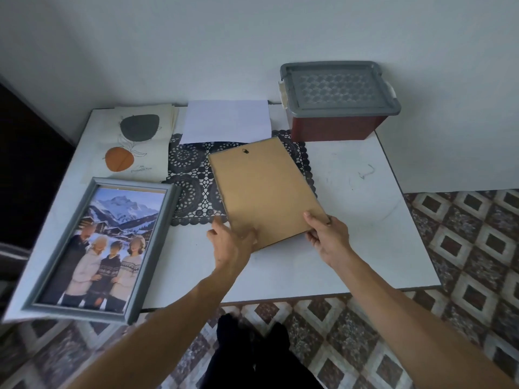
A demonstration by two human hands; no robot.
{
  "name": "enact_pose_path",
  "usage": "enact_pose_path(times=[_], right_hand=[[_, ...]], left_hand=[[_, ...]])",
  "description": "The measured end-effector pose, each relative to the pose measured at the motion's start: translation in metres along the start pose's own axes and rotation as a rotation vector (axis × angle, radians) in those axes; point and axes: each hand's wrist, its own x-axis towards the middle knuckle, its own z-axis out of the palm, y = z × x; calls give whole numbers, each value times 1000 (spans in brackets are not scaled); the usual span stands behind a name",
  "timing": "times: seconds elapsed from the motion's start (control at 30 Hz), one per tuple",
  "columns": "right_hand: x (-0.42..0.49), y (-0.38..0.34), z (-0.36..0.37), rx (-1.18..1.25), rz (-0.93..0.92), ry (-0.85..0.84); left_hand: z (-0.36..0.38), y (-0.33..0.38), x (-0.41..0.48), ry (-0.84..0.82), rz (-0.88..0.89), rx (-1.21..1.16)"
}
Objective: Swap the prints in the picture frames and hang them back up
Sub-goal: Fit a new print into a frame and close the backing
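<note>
The left hand (233, 242) and the right hand (327, 237) each grip one near corner of the face-down frame (266, 189). Its brown back is up and its far end is over the lace mat (191, 178) on the desk (365, 220).

I think the danger is the grey frame (92, 248). It hangs over the desk's near-left edge, so a push from the left arm could drop it.

I count two frames, one loose print (134, 144), one white sheet (226, 120) and one box (339, 102).
</note>
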Motion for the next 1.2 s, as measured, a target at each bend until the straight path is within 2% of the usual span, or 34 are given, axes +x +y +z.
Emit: enact_pose_path(times=[0.03,0.13,0.23,0.5,0.8,1.0,1.2], right_hand=[[-3,1,2,39,6,27],[-18,7,9,126,58,67],[-41,17,21,193,126,-31],[-69,58,49,263,156,-114],[-76,73,62,193,76,-30],[-75,74,67,129,7,-9],[-76,68,61,175,110,-30]], left_hand=[[-2,0,-3,-60,-60,-121],[-6,-3,-9,-198,-88,-268],[-10,-9,-8,-311,-119,-396],[-21,-8,-11,-471,-93,-357],[-29,-23,3,-464,-54,-229],[-29,-20,0,-399,-19,-194],[-28,-22,0,-431,-87,-237]])
